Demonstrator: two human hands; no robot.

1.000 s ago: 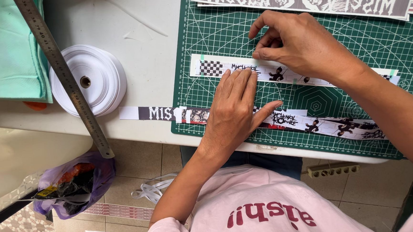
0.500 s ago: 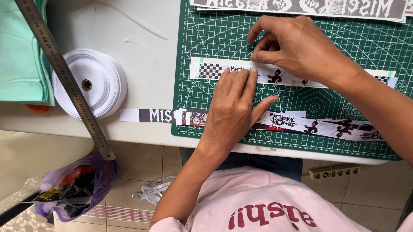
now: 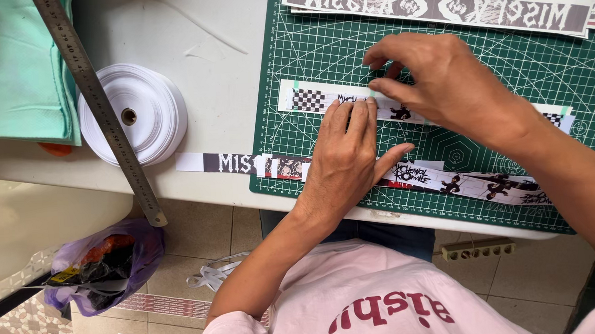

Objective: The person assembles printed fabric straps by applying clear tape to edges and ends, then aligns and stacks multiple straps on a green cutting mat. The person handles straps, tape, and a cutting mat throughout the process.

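My left hand point(image 3: 347, 158) lies flat with its grip released, fingertips pressing the printed paper strip point(image 3: 328, 100) on the green cutting mat point(image 3: 484, 66) near the worktop's front edge, while just beyond my right hand point(image 3: 444, 82) pinches that strip's upper edge between thumb and fingers.

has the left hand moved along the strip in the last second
No. The left hand stays flat on the printed strip, same spot on the green mat.
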